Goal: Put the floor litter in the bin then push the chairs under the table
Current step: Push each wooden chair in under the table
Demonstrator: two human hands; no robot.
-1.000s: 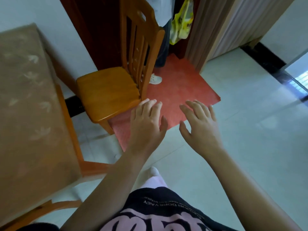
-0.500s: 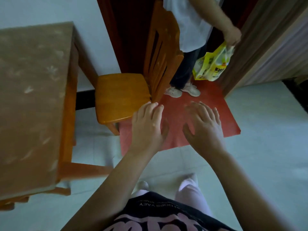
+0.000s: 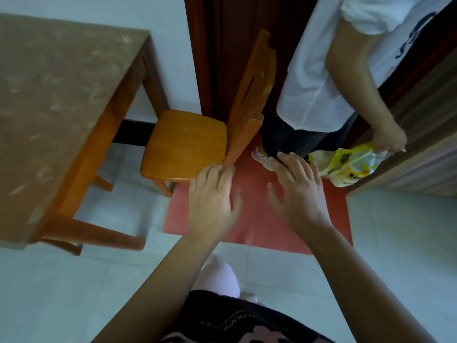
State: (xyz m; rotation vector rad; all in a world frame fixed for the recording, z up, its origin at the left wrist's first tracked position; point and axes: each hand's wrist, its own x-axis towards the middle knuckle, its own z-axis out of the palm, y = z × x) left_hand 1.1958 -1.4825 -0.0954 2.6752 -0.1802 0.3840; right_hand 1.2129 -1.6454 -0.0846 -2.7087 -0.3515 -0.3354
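You've reached forward: your left hand (image 3: 212, 201) now has its fingertips at the rear corner of the wooden chair (image 3: 185, 144) seat, and the bystander's yellow bag (image 3: 346, 167) now hangs just beyond your right hand (image 3: 299, 191).

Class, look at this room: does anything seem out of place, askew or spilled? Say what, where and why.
The wooden chair stands pulled out beside the table, its whole seat clear of the tabletop and its back edge over the red mat. Nothing looks spilled or broken.
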